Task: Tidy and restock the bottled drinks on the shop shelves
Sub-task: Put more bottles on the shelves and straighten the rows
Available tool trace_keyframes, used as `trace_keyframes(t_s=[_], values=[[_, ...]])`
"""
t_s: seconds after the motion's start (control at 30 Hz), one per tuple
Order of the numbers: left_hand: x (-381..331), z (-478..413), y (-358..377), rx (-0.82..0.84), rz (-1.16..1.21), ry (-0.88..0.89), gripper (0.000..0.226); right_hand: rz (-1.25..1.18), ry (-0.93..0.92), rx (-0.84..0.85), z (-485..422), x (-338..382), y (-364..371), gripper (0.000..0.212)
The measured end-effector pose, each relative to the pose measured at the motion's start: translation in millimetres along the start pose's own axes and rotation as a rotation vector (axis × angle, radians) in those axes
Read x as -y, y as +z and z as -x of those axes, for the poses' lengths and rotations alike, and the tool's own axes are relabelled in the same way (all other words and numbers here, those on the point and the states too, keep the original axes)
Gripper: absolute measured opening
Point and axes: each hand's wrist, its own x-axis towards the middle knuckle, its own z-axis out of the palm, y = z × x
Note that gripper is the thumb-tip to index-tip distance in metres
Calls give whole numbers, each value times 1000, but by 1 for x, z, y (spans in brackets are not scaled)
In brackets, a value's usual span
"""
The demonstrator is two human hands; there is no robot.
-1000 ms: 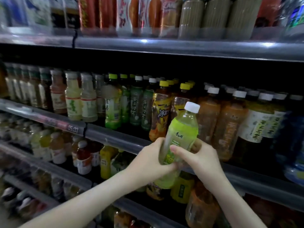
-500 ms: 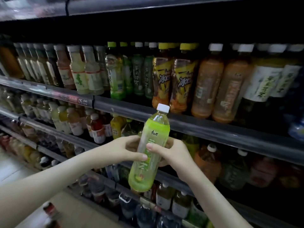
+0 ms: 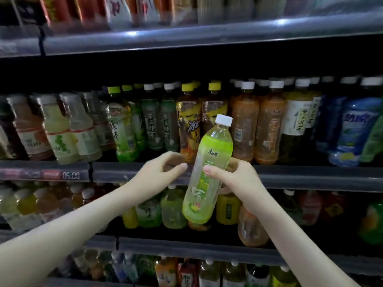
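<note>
A pale green tea bottle [image 3: 209, 168] with a white cap and a lime label is held slightly tilted in front of the shelves. My right hand [image 3: 238, 179] grips its middle from the right, thumb across the label. My left hand [image 3: 161, 170] hovers just left of the bottle with its fingers curled and apart, not touching it. Behind the bottle, the middle shelf [image 3: 310, 177] carries rows of tea and juice bottles, among them yellow-capped iced tea bottles [image 3: 188, 125].
Orange drink bottles [image 3: 244, 125] and blue-labelled bottles [image 3: 352, 129] fill the middle shelf to the right. A price strip [image 3: 70, 175] runs along its rail at the left. More bottles crowd the lower shelf [image 3: 186, 247] and the top shelf [image 3: 186, 40].
My left hand has let go of the green bottle and drawn a little to the left. The right hand alone holds it now. The view has tilted back up.
</note>
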Motion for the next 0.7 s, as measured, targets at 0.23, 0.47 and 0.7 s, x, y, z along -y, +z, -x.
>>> trace_keyframes(t_s=[0.23,0.47,0.7], values=[[10,-74,-16,-240,-35,0,91,-30,-32,-218,-8,12,5,28],[6,-105,12,-195,-268,43,59,37,-56,-317,-17,18,-1,17],[-5,-101,18,-237,-248,5,81,100,-68,-366,-20,11,-6,20]])
